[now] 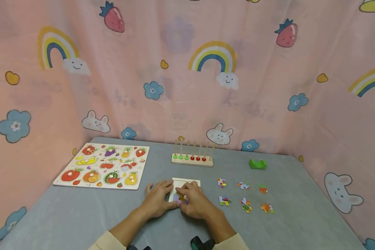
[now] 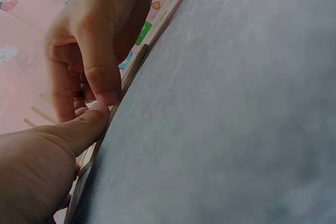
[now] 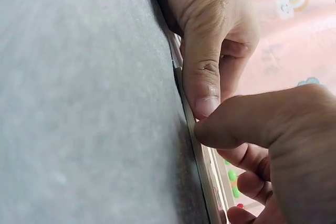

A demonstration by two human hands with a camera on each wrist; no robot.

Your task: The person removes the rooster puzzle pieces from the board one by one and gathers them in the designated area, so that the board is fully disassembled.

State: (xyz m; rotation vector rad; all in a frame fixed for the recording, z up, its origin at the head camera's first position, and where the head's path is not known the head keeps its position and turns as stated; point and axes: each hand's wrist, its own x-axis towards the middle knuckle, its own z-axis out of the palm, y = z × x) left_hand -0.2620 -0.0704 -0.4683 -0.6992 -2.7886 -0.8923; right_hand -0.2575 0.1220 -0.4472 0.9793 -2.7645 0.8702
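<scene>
A small pale wooden puzzle tray (image 1: pixel 185 179) lies on the grey table in front of me. My left hand (image 1: pixel 157 201) grips its left side, the thumb along the near edge. Inside the tray's near part, purple and brown puzzle pieces (image 1: pixel 176 197) show between the hands. Over the tray, my right hand (image 1: pixel 197 202) bends its fingers down and pinches a puzzle piece, mostly covered by the hand. In the right wrist view the right thumb (image 3: pixel 226 124) meets the tray's near edge beside the left thumb (image 3: pixel 206 90). Several loose puzzle pieces (image 1: pixel 224 201) lie right of the tray in two rows.
A fruit peg board (image 1: pixel 100 186) occupies the table's left side. Behind the tray stands a wooden bead rack (image 1: pixel 192 161) with green and red beads on upright pegs. A green curved block (image 1: pixel 257 164) sits at the back right. A patterned pink curtain (image 1: pixel 187 104) surrounds the table.
</scene>
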